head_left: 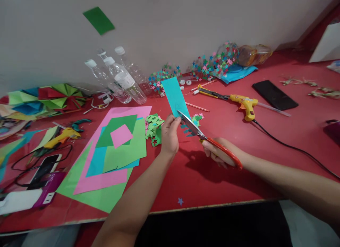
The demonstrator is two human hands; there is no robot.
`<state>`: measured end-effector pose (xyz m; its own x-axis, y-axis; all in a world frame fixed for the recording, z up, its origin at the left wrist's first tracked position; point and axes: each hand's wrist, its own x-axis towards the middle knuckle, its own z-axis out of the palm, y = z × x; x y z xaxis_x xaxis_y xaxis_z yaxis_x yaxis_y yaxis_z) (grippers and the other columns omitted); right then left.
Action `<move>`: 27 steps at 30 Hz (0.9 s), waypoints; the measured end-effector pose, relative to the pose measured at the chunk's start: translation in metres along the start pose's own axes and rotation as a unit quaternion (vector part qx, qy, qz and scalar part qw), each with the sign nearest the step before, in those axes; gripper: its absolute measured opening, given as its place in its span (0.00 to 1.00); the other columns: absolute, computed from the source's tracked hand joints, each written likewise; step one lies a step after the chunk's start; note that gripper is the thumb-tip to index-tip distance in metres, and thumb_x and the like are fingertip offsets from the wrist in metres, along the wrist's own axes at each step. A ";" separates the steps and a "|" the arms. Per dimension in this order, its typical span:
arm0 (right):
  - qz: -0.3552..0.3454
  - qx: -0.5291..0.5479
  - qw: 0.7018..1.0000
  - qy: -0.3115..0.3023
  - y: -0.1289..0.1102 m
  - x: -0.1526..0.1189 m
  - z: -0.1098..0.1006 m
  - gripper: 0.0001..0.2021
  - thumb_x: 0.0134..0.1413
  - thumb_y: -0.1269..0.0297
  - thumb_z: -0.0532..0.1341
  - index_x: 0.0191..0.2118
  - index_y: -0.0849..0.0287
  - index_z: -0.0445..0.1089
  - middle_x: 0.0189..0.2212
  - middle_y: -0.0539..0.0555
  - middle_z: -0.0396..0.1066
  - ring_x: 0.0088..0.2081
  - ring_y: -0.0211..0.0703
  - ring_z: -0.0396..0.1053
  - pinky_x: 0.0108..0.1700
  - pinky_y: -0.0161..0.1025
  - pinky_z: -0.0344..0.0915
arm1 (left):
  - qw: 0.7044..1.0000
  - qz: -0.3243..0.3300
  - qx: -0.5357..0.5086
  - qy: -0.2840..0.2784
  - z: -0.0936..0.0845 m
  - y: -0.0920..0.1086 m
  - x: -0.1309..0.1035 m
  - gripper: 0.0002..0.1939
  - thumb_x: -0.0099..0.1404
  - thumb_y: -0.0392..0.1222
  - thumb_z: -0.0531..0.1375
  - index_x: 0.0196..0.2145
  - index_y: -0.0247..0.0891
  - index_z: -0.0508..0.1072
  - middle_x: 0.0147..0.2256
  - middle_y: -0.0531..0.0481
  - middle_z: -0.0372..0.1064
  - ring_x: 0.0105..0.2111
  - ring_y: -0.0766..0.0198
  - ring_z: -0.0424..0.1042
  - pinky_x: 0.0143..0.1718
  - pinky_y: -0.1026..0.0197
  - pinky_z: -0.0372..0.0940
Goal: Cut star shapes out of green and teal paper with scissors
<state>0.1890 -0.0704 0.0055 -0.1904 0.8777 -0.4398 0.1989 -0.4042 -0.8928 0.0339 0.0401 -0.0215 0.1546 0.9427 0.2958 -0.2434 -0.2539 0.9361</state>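
A strip of turquoise paper (pixel 175 95) is pinched near its lower end by my left hand (pixel 170 133), raised over the red table. My right hand (pixel 216 151) grips a pair of scissors (pixel 195 128) with orange-red handles; the blades point up and left and lie against the paper by my left fingertips. Whether the blade edges have paper between them I cannot tell. Behind the scissors, blue cut pieces (pixel 186 131) and paper stars (pixel 198 118) show on the table, partly covered. Green star cutouts (pixel 154 125) lie just left of my left hand.
Coloured paper sheets (pixel 124 151) are stacked on the left. Clear plastic bottles (pixel 124 79) stand by the wall. A yellow glue gun (pixel 247 104), its cord and a black phone (pixel 275 95) lie on the right. Another glue gun (pixel 62 136) and a power bank (pixel 53 185) are far left.
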 end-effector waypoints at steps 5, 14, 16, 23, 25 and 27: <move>-0.016 -0.017 1.000 0.007 0.002 0.002 0.000 0.30 0.48 0.31 0.53 0.22 0.58 0.58 0.09 0.42 0.54 0.09 0.30 0.55 0.10 0.29 0.52 | 1.000 -0.028 -0.002 0.014 0.002 0.002 0.000 0.11 0.60 0.43 0.58 0.22 0.39 0.67 0.25 0.54 0.61 0.29 0.67 0.61 0.37 0.64 0.58; -0.031 -0.010 0.999 0.002 0.009 0.011 -0.003 0.31 0.47 0.30 0.53 0.21 0.57 0.58 0.07 0.41 0.53 0.07 0.30 0.53 0.09 0.29 0.51 | 0.998 -0.055 -0.030 0.027 0.004 0.004 -0.001 0.12 0.59 0.43 0.60 0.21 0.38 0.66 0.24 0.56 0.60 0.28 0.68 0.59 0.34 0.66 0.57; -0.047 -0.014 0.999 0.008 0.009 0.011 -0.004 0.31 0.47 0.30 0.53 0.21 0.58 0.59 0.07 0.41 0.53 0.07 0.30 0.53 0.09 0.28 0.50 | 0.997 -0.059 -0.032 0.032 0.004 0.003 -0.001 0.12 0.58 0.43 0.60 0.21 0.38 0.66 0.23 0.56 0.60 0.28 0.68 0.60 0.35 0.66 0.57; -0.055 -0.027 0.998 0.001 0.006 0.012 -0.008 0.32 0.46 0.28 0.51 0.21 0.57 0.58 0.05 0.41 0.52 0.07 0.31 0.53 0.11 0.29 0.53 | 0.997 -0.055 -0.025 0.043 0.009 0.008 0.005 0.12 0.57 0.44 0.61 0.20 0.38 0.65 0.23 0.56 0.59 0.27 0.68 0.59 0.33 0.66 0.57; -0.052 -0.031 0.998 0.006 0.004 0.012 -0.010 0.31 0.49 0.30 0.51 0.21 0.57 0.58 0.05 0.41 0.52 0.07 0.31 0.53 0.11 0.29 0.53 | 0.998 -0.048 -0.020 0.041 0.011 0.010 0.007 0.12 0.57 0.43 0.61 0.20 0.38 0.65 0.22 0.56 0.59 0.27 0.68 0.59 0.33 0.66 0.57; -0.045 -0.034 0.998 0.007 0.003 0.012 -0.011 0.29 0.53 0.34 0.51 0.21 0.57 0.58 0.05 0.41 0.52 0.07 0.31 0.53 0.11 0.29 0.53 | 0.998 -0.045 -0.017 0.039 0.011 0.010 0.008 0.11 0.57 0.43 0.61 0.20 0.38 0.66 0.22 0.56 0.60 0.27 0.68 0.60 0.33 0.66 0.57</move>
<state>0.1982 -0.0580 -0.0018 -0.1960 0.9134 -0.3566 0.2463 -0.3062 -0.9196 0.0436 0.0430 -0.0075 0.1032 0.9754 0.1946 -0.2652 -0.1616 0.9506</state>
